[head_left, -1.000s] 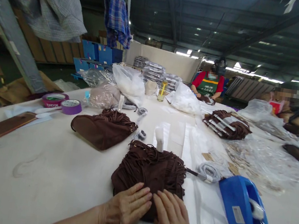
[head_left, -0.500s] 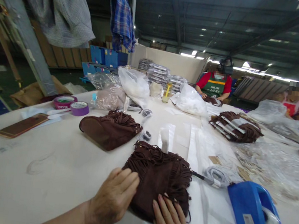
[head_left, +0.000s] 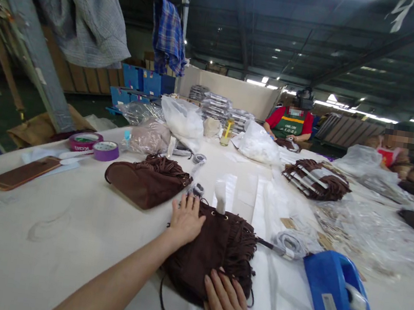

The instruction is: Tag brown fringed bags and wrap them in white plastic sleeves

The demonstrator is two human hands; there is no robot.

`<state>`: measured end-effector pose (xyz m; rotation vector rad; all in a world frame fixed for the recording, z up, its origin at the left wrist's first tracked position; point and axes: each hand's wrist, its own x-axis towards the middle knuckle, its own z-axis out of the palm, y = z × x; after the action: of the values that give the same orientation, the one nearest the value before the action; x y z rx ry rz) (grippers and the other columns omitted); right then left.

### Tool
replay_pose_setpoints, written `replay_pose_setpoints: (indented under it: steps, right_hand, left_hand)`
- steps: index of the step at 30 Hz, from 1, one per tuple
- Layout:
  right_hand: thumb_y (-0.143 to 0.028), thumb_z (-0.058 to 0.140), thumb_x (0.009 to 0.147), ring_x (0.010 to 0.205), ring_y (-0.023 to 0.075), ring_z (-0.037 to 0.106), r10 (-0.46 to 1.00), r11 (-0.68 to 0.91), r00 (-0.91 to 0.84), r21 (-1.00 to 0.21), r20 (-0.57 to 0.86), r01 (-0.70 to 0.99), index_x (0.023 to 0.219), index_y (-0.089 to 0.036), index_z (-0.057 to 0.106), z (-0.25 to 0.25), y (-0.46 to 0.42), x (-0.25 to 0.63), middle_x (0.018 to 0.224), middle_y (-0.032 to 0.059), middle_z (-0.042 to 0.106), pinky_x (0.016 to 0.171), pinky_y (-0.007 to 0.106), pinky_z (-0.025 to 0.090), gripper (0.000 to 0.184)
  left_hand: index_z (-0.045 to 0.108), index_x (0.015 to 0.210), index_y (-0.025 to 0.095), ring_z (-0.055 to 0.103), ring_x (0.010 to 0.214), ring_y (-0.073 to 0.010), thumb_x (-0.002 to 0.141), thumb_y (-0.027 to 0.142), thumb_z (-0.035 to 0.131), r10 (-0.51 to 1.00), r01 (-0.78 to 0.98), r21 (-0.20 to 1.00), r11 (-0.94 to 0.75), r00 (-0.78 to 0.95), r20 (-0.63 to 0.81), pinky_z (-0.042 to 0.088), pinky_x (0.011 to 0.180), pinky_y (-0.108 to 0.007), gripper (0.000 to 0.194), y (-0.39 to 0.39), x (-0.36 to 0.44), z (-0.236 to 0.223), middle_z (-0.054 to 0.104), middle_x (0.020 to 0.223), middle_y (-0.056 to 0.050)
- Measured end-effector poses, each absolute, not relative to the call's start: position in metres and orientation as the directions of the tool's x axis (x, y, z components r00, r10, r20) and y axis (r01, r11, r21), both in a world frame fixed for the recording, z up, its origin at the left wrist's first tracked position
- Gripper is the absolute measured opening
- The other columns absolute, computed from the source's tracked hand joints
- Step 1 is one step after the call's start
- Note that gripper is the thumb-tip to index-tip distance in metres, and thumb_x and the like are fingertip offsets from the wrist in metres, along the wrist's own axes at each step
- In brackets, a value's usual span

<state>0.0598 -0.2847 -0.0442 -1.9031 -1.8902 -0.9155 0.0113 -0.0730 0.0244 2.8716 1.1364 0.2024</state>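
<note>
One brown bag point(head_left: 201, 258) lies underneath both — left hand point(head_left: 187, 220), right hand point(head_left: 228, 306).

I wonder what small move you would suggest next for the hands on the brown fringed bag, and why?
Perhaps the right hand should brush the fringe outward while the left hand steadies the brown bag: strands cover the bag's right side, smooth cloth shows left of them, and the right hand rests by the fringe's lower end.
</note>
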Motion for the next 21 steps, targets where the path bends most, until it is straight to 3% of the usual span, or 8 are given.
replay_pose_setpoints:
  steps: [2,4,6,9,12,15,18,21]
  right_hand:
    - [-0.024,0.045,0.087,0.108,0.0179,0.054,0.77,-0.086,-0.064,0.201,0.635,0.976,0.115,-0.02,0.057,-0.046,-0.285,0.06,0.116,0.0014,0.062,0.096,0.033,0.033,0.031]
    - [-0.024,0.046,0.086,0.108,0.018,0.054,0.771,-0.065,-0.097,0.228,0.63,0.971,0.116,-0.019,0.057,-0.046,-0.284,0.061,0.117,0.0013,0.062,0.095,0.033,0.034,0.032]
    - [-0.025,0.047,0.085,0.108,0.0182,0.054,0.774,-0.046,-0.131,0.261,0.619,0.964,0.116,-0.019,0.057,-0.045,-0.284,0.063,0.118,0.0014,0.061,0.094,0.032,0.035,0.033]
    - [-0.023,0.047,0.084,0.109,0.0181,0.053,0.775,-0.055,-0.126,0.266,0.619,0.962,0.116,-0.019,0.057,-0.044,-0.285,0.066,0.118,0.0018,0.061,0.094,0.032,0.037,0.034]
    - [-0.02,0.046,0.083,0.108,0.0177,0.054,0.773,-0.05,-0.13,0.264,0.621,0.963,0.114,-0.018,0.058,-0.045,-0.287,0.065,0.116,0.0011,0.062,0.097,0.032,0.035,0.034]
    - [-0.013,0.038,0.081,0.108,0.0189,0.055,0.735,-0.09,-0.061,0.186,0.675,0.978,0.112,-0.017,0.059,-0.048,-0.287,0.053,0.111,0.0031,0.065,0.099,0.035,0.034,0.038]
    - [-0.005,0.032,0.078,0.113,0.0197,0.052,0.625,-0.148,0.079,0.019,0.776,0.989,0.124,-0.015,0.05,-0.044,-0.272,0.029,0.108,0.0062,0.066,0.096,0.037,0.038,0.05]
    - [-0.011,0.034,0.084,0.117,0.0197,0.049,0.633,-0.148,0.189,-0.122,0.751,0.981,0.132,-0.013,0.04,-0.029,-0.245,0.011,0.117,0.0091,0.061,0.093,0.036,0.043,0.049]
  left_hand:
    - [0.05,0.117,0.0,0.048,0.11,-0.0401,0.088,0.037,0.036,0.795,0.787,0.114,-0.606,0.596,0.109,0.04,0.082,-0.058,0.049,-0.054,0.0,0.031,0.052,0.118,-0.028]
    - [0.056,0.106,0.0,0.055,0.098,-0.0383,0.09,0.033,0.033,0.848,0.84,0.124,-0.527,0.513,0.131,0.045,0.073,-0.053,0.044,-0.045,-0.011,0.039,0.059,0.106,-0.027]
    - [0.053,0.112,0.003,0.05,0.109,-0.0342,0.09,0.028,0.033,0.838,0.834,0.123,-0.537,0.512,0.188,0.043,0.083,-0.05,0.038,-0.051,-0.018,0.044,0.055,0.116,-0.023]
    - [0.044,0.126,0.01,0.033,0.127,-0.0228,0.089,0.019,0.035,0.587,0.591,0.085,-0.802,0.753,0.299,0.032,0.101,-0.037,0.039,-0.085,-0.018,0.037,0.041,0.136,-0.013]
    - [0.05,0.121,0.011,0.037,0.126,-0.0226,0.087,0.017,0.038,0.218,0.227,0.015,-0.974,0.91,0.352,0.032,0.102,-0.036,0.037,-0.124,-0.018,0.014,0.048,0.132,-0.01]
    - [0.051,0.12,0.011,0.044,0.12,-0.0248,0.09,0.025,0.037,0.174,0.193,-0.011,-0.981,0.906,0.385,0.033,0.101,-0.041,0.037,-0.143,-0.022,-0.009,0.052,0.127,-0.011]
    - [0.049,0.122,0.01,0.045,0.12,-0.0236,0.092,0.027,0.032,0.16,0.196,-0.044,-0.98,0.894,0.418,0.035,0.1,-0.041,0.038,-0.138,-0.025,-0.025,0.051,0.128,-0.011]
    - [0.049,0.122,0.009,0.048,0.117,-0.0214,0.093,0.026,0.03,0.106,0.163,-0.093,-0.982,0.892,0.438,0.038,0.098,-0.037,0.038,-0.128,-0.027,-0.034,0.053,0.126,-0.012]
